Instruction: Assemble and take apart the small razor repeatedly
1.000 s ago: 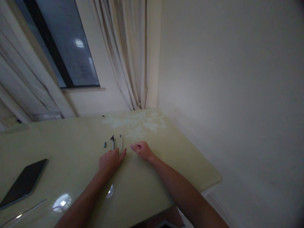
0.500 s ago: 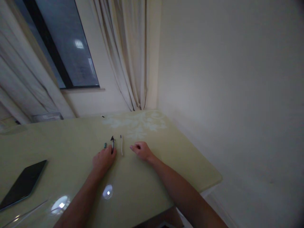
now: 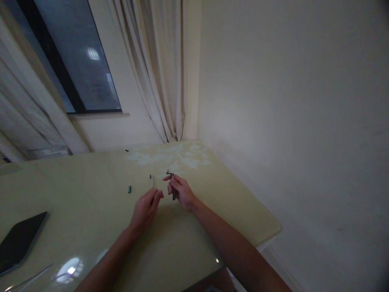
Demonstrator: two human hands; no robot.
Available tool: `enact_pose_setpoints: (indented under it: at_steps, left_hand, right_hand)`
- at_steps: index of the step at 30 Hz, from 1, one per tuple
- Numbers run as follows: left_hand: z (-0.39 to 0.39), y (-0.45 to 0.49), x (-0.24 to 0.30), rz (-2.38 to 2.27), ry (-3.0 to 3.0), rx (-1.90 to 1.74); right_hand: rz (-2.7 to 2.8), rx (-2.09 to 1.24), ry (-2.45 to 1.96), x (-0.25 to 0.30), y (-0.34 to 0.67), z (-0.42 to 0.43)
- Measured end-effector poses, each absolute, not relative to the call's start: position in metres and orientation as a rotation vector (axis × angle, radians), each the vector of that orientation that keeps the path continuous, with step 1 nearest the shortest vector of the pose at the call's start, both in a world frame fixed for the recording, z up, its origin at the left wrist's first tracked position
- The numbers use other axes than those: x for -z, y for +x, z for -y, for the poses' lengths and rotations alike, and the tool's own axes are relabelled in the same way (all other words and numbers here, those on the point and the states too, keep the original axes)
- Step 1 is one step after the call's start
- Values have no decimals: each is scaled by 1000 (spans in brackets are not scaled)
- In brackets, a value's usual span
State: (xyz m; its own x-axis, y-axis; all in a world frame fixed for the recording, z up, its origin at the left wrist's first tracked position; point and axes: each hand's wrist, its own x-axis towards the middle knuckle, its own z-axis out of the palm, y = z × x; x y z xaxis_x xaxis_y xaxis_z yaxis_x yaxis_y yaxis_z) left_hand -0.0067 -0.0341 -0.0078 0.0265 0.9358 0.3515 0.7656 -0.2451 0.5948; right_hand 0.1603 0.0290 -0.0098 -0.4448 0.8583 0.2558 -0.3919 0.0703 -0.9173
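Observation:
My right hand (image 3: 182, 191) is closed round a slim dark razor-like tool (image 3: 174, 194), held upright with its small angled head above the fingers. Just left of it, my left hand (image 3: 147, 206) has its fingers curled together. Whether anything is inside them is hidden. Behind the left hand lies a thin white toothbrush (image 3: 152, 181) with a dark head, its lower part covered by the fingers. A small green and black piece (image 3: 129, 189), perhaps a battery, rests on the table farther left.
The glossy pale table (image 3: 91, 194) has a white floral pattern at its far corner. A dark tablet (image 3: 22, 239) lies at the left, with a thin cable-like strip (image 3: 33, 278) nearer. A tiny dark bit (image 3: 127, 150) sits at the back edge. Walls and curtains (image 3: 164, 81) stand beyond.
The razor-like tool has passed from my left hand to my right and is now raised upright. My left hand has moved right, in front of the toothbrush. The view shifted slightly.

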Motion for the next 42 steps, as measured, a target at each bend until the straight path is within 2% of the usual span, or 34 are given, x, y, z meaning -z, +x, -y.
enact_pose_setpoints:
  at_steps: [3, 8, 17, 24, 31, 36, 42]
  left_hand:
    - [32, -27, -2, -1614, 1819, -1220]
    - [37, -33, -12, -1399, 1617, -1226]
    - [31, -33, 12, -1120, 1391, -1312]
    - [22, -25, 2, -1225, 1392, -1445]
    - [19, -13, -3, -1120, 1240, -1426]
    - [23, -19, 3, -1184, 1272, -1413]
    - [21, -33, 15, -1404, 1280, -1584]
  right_hand:
    - [1533, -1595, -538, 6, 165, -28]
    - [1724, -1585, -581, 6, 165, -24]
    - [1549, -1791, -501, 11, 161, -22]
    - [1539, -1783, -518, 10, 163, -32]
    - [1477, -1736, -523, 7, 170, -39]
    - [1502, -1755, -525, 4, 167, -36]
    - [1485, -1783, -539, 6, 168, -37]
